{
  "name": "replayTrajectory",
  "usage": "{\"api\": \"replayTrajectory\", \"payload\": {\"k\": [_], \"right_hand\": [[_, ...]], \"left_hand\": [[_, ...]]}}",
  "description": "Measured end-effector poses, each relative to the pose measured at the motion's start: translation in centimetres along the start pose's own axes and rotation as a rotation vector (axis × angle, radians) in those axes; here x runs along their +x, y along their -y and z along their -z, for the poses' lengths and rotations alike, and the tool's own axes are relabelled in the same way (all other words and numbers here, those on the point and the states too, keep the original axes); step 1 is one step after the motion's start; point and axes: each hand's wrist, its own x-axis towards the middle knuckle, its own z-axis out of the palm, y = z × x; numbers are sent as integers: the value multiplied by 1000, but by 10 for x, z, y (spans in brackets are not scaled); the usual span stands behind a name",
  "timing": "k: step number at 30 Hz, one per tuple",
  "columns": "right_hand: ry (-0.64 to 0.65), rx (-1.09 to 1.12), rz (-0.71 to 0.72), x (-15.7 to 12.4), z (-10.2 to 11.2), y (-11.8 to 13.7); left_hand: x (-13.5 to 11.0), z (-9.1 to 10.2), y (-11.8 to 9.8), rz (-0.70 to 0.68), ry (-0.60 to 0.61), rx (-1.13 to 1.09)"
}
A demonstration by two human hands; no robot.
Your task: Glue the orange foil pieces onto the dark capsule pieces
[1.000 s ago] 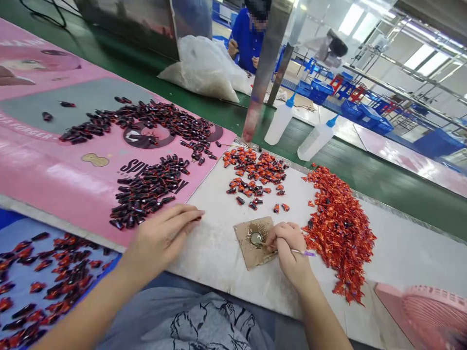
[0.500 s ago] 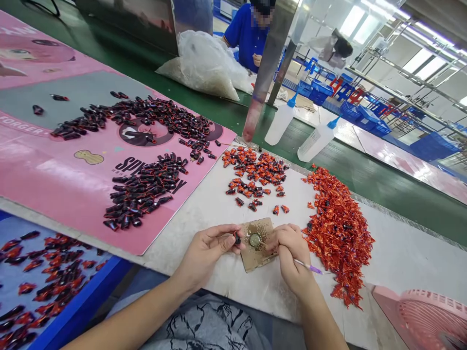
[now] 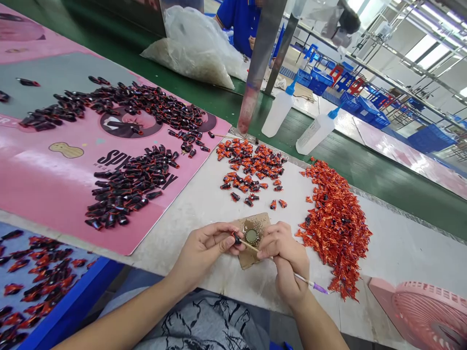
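Between the thumb and fingers of my left hand is a small black-and-red part. My right hand grips a thin stick with a purple end; its pale tip touches the part. Under and behind the stick lies a brown cardboard piece, wet and speckled, with a small round cap of liquid on it. Beyond the card sit several red-and-black pieces. To the right of my right hand is a large heap of orange-red pieces.
Piles of black pieces lie on a pink printed mat at left. A blue bin with more pieces stands lower left. Two white squeeze bottles stand behind a metal post. A pink fan is lower right. A person in blue sits opposite.
My right hand has brought the stick's tip from the round cap over to the part in my left hand. My left hand keeps its pinch. The view has shifted slightly.
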Motion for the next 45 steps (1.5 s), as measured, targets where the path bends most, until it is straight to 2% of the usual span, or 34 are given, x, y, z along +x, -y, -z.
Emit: {"api": "replayTrajectory", "payload": {"k": [7, 10, 13, 15, 17, 21, 24, 28, 30, 32, 36, 39, 45], "right_hand": [[126, -99, -5, 2, 5, 2], [214, -131, -43, 6, 10, 4], [254, -111, -94, 7, 12, 5], [232, -90, -123, 5, 10, 4], [170, -58, -150, 2, 9, 1], [-33, 64, -167, -3, 8, -4], [-126, -22, -147, -4, 7, -7], [-41, -370, -88, -3, 4, -10], [-3, -435, -77, -2, 2, -11], [-36, -400, -75, -3, 2, -10], [-154, -175, -39, -3, 4, -4], [-143, -80, 11, -4, 3, -1], [-87, -72, 34, -4, -1, 1]], "left_hand": [[-1, 3, 0, 2, 13, 40], [-3, 5, 2, -29, 81, 152], [-6, 6, 6, -144, 173, 309], [-8, 6, 8, -226, 218, 396], [-8, 5, 9, -246, 241, 416], [-7, 3, 7, -160, 213, 314], [-7, 2, 4, -123, 180, 235], [-8, 1, 2, -80, 138, 197], [-8, 1, 2, -73, 115, 181], [-7, 0, 3, -71, 97, 161], [-6, 0, 4, -42, 84, 152], [-6, 0, 3, -30, 107, 128], [-6, -1, 4, -49, 124, 120]]}}
